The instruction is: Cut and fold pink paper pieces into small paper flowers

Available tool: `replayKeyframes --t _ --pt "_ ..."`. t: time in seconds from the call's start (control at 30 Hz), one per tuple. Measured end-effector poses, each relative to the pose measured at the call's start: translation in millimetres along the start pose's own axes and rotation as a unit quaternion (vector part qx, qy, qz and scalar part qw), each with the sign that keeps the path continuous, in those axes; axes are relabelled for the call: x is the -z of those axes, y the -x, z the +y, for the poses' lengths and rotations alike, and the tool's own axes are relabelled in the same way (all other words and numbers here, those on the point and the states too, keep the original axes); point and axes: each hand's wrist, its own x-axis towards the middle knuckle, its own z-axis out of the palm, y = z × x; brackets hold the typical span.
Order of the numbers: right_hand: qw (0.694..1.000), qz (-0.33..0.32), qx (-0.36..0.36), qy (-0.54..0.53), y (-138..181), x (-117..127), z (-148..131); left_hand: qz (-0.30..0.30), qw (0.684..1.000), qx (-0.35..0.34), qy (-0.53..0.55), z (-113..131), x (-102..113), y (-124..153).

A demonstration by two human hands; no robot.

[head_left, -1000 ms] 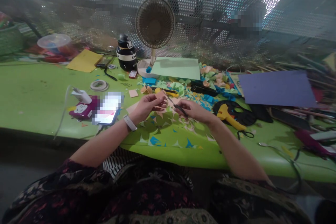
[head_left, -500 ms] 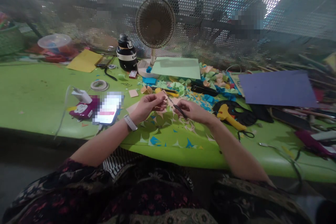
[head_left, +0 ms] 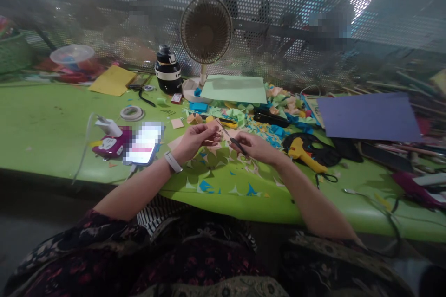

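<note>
My left hand [head_left: 195, 141] pinches a small peach paper piece [head_left: 213, 126] above the green table [head_left: 52, 134]. A white watch sits on that wrist. My right hand [head_left: 256, 146] is closed round small black-handled scissors [head_left: 234, 141], whose blades point up-left toward the paper. Both hands hover over a litter of green, blue and peach paper scraps [head_left: 223, 171] near the table's front edge.
A phone [head_left: 142, 144] and a charger lie left of my hands. A tape roll [head_left: 131, 112], black bottle [head_left: 167, 72] and small fan [head_left: 205, 32] stand behind. A yellow glue gun [head_left: 303, 152], purple sheet [head_left: 367, 117] and light green sheet [head_left: 234, 90] lie to the right and back.
</note>
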Motion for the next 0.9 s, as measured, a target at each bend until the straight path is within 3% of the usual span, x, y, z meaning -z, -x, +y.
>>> replayKeyframes --t 0.47,0.9 --pt "1.0 0.016 0.024 -0.004 -2.5 -3.4 7.0 -0.006 1.0 -0.004 0.001 1.0 -2.3 0.6" --pt "1.0 0.015 0.015 0.005 -2.9 -3.7 6.6 0.027 0.999 -0.018 -0.011 2.0 0.3 -0.9"
